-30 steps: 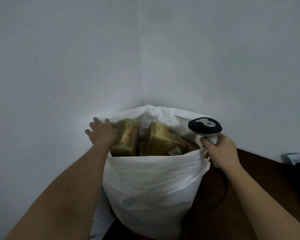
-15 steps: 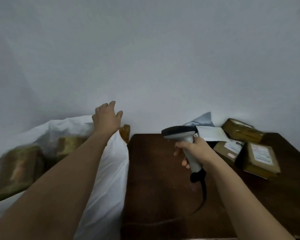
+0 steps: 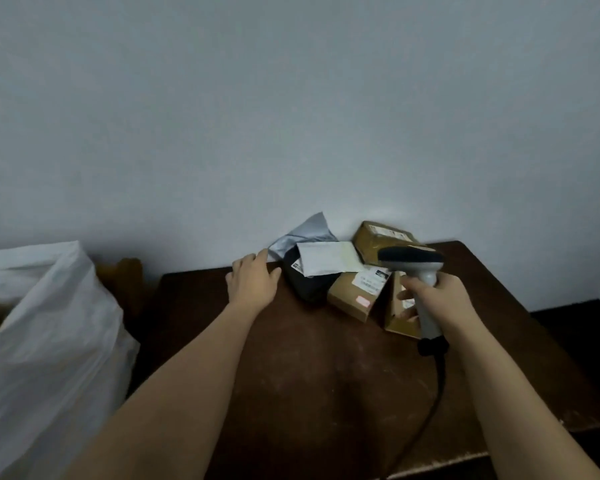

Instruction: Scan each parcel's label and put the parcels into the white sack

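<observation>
Several parcels lie heaped at the far edge of a dark wooden table [image 3: 309,368]: a grey poly bag [image 3: 305,233], a black bag with a white label [image 3: 309,282], and brown boxes [image 3: 355,296] [image 3: 381,240]. My left hand [image 3: 253,282] reaches over the table, fingers relaxed and empty, just left of the black bag. My right hand [image 3: 440,303] grips a grey barcode scanner [image 3: 416,263] over the rightmost box. The white sack [image 3: 45,341] stands at the left beside the table.
A black cable [image 3: 430,410] hangs from the scanner down over the table front. A brown parcel corner [image 3: 118,275] shows behind the sack. A pale wall runs close behind the table. A lower dark surface [image 3: 582,327] lies at the right.
My view has swung right from the sack to the table. My left hand left the sack's rim and moved across to the parcel heap. The scanner moved right, over the boxes.
</observation>
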